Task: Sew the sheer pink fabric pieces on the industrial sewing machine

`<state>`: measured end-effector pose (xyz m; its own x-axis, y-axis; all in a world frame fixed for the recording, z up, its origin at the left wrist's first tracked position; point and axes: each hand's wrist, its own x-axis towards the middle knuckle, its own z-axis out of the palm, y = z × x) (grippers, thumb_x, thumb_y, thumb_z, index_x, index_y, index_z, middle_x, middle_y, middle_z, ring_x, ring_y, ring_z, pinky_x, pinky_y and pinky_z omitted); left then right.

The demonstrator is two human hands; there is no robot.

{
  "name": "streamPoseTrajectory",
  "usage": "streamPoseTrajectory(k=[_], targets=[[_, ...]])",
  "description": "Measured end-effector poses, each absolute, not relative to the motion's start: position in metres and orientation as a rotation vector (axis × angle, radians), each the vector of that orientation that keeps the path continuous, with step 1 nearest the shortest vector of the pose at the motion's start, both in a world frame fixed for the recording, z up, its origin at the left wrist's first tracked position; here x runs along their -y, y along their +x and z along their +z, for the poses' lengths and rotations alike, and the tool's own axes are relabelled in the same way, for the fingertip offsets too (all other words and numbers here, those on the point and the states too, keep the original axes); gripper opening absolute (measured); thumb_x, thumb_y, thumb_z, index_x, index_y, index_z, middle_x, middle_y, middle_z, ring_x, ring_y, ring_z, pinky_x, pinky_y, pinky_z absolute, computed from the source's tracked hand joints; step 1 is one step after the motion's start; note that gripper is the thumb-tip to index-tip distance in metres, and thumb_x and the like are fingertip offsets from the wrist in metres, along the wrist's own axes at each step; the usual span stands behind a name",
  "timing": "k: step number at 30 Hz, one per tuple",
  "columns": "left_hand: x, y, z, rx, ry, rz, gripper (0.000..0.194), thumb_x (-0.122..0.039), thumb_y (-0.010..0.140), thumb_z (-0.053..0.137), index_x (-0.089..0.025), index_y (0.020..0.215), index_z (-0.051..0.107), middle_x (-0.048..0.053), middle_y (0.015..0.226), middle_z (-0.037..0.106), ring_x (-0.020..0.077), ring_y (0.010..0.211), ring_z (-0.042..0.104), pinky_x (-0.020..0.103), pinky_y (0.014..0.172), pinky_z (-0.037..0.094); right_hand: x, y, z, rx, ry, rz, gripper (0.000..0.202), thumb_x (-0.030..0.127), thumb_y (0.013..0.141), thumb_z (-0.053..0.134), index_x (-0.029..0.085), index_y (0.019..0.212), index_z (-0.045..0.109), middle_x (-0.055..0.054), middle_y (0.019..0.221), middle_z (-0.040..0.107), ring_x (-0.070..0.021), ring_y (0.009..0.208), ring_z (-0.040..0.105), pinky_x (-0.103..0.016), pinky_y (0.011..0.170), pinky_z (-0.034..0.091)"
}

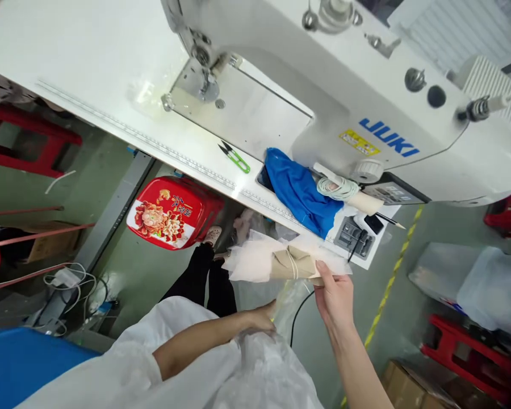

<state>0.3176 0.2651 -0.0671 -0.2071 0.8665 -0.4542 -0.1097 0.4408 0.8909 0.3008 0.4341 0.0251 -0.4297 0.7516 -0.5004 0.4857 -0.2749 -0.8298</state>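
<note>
My right hand grips the right end of a bundle of thin pale sheets, thumb on top. A brown paper band with a white elastic or string goes around the bundle's middle. The bundle is held just off the table's front edge. Low over my lap, my left hand is closed at the edge of a clear plastic bag; its fingertips are mostly hidden. More crumpled plastic lies across my lap below it.
A white JUKI sewing machine stands on the white table. Green thread snips, a blue cloth and coiled pale cord lie near its front edge. A red flowered stool stands below; plastic-covered bins are to the right.
</note>
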Motion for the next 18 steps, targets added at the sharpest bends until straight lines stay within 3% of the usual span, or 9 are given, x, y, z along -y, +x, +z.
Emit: streamPoseTrajectory(k=[3,6,10,11,13,15,18], targets=[[-0.239,0.261,-0.06,-1.513,0.625,0.981,0.029,-0.035,0.093,0.06,-0.015,0.114,0.06,0.007,0.109,0.063,0.0182,0.091,0.064,0.035,0.077,0.057,-0.428,0.275,0.039,1.828,-1.474,1.864,0.031,0.047,0.066,0.079,0.017,0.072,0.072,-0.007,0.069,0.072,-0.022,0.064,0.066,-0.033,0.059,0.054],[-0.199,0.171,-0.047,-1.622,0.544,1.01,0.029,-0.037,0.096,0.055,-0.018,0.117,0.06,0.009,0.118,0.062,0.0197,0.099,0.063,0.039,0.085,0.056,-0.425,0.245,0.057,1.982,-1.348,1.924,0.026,0.041,0.063,0.082,0.018,0.07,0.072,-0.004,0.067,0.071,-0.0198,0.064,0.063,-0.029,0.058,0.051],[-0.167,0.078,-0.003,-1.751,0.52,1.096,0.041,-0.042,0.098,0.049,-0.017,0.13,0.05,0.012,0.125,0.06,0.022,0.111,0.061,0.042,0.096,0.05,-0.408,0.196,0.074,2.162,-1.111,2.017,0.024,0.041,0.066,0.078,0.019,0.07,0.071,0.0,0.062,0.066,-0.0159,0.055,0.056,-0.025,0.051,0.047],[-0.166,0.067,0.012,-1.778,0.547,1.113,0.05,-0.045,0.093,0.056,-0.021,0.135,0.045,0.011,0.131,0.058,0.0225,0.118,0.058,0.039,0.101,0.048,-0.401,0.183,0.076,2.196,-1.047,2.042,0.025,0.043,0.069,0.076,0.019,0.073,0.071,0.0,0.062,0.065,-0.0158,0.054,0.056,-0.025,0.049,0.046],[-0.174,0.059,0.038,-1.863,0.587,1.103,0.085,-0.051,0.068,0.081,-0.025,0.139,0.041,0.009,0.138,0.054,0.0282,0.125,0.052,0.038,0.104,0.044,-0.388,0.157,0.079,2.252,-0.914,2.068,0.028,0.046,0.075,0.071,0.018,0.079,0.071,-0.001,0.065,0.066,-0.0162,0.055,0.057,-0.026,0.05,0.048],[-0.187,0.059,0.058,-1.995,0.565,1.043,0.1,-0.05,0.054,0.088,-0.025,0.138,0.041,0.009,0.131,0.058,0.0335,0.119,0.056,0.041,0.098,0.046,-0.378,0.133,0.082,2.291,-0.789,2.047,0.029,0.046,0.081,0.067,0.018,0.085,0.071,-0.002,0.072,0.068,-0.0169,0.061,0.06,-0.026,0.055,0.05],[-0.202,0.049,0.072,-2.204,0.46,0.924,0.082,-0.046,0.066,0.079,-0.024,0.134,0.04,0.007,0.116,0.065,0.0319,0.103,0.064,0.038,0.083,0.051,-0.376,0.103,0.081,2.303,-0.648,1.926,0.033,0.046,0.089,0.059,0.019,0.108,0.066,-0.006,0.098,0.071,-0.0207,0.085,0.067,-0.029,0.069,0.055]])
